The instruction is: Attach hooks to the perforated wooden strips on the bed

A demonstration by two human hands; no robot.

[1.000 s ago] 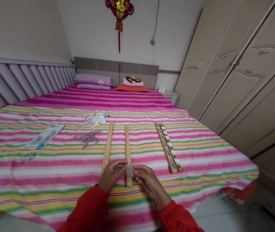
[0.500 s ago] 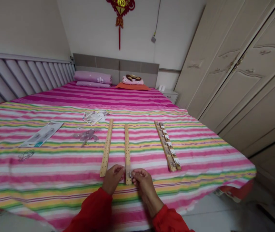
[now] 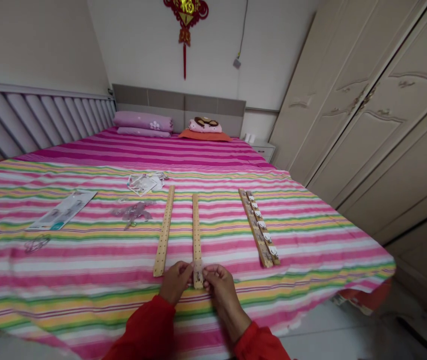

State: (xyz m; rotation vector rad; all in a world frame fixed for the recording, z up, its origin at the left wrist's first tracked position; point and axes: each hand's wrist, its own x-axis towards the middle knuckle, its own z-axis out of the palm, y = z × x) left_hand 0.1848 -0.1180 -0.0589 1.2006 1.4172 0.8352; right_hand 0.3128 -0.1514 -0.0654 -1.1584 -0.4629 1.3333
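Note:
In the head view, a light wooden strip with rows of small holes [image 3: 196,225] lies lengthwise in front of me. Over its near end is a small clear piece with a metallic bit [image 3: 197,274]; whether it lies flat against the wood I cannot tell. My left hand [image 3: 176,283] pinches at the piece's left edge, thumb and forefinger together. From the other side my right hand [image 3: 221,289] has its fingertips closed on the right edge. To the left lies a second holed wooden strip [image 3: 164,232], apart from both hands.
Two strips bearing clear pieces and several white hooks [image 3: 262,225] lie at right. Crumpled clear plastic [image 3: 134,212], a white package [image 3: 63,210], thin wire loops [image 3: 37,243] and white cards [image 3: 143,184] are at left. A striped cloth [image 3: 104,295] covers the bed.
The clear piece has shifted from the strip's right edge to over its middle. My left fingers have come in to its left edge. The view has tilted slightly.

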